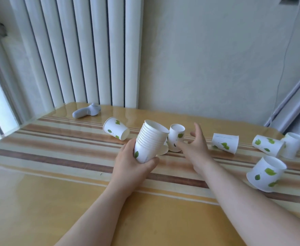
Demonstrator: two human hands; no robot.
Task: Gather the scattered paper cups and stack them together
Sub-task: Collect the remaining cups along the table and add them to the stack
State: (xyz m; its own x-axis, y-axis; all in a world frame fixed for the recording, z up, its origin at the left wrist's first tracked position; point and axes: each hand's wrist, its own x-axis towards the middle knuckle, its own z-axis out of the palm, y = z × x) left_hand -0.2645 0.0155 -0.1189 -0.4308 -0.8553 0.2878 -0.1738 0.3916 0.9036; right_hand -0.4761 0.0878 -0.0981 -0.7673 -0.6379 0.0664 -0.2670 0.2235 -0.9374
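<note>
A stack of several white paper cups with green leaf prints (150,142) is tilted in my left hand (134,161), which grips its lower end just above the table. My right hand (196,145) is open, fingers spread, right beside an upright cup (175,137) behind the stack. Another cup (115,128) lies on its side to the left. On the right, a cup (225,142) lies on its side, and three more cups (268,145) (292,144) (266,174) sit further right. A further cup is partly hidden behind the stack.
The table (57,192) has a glossy yellow cloth with brown and cream stripes. A white handheld controller (86,110) lies at the back left. A white radiator (85,50) and the wall stand behind; a grey slanted panel (298,107) leans at the right.
</note>
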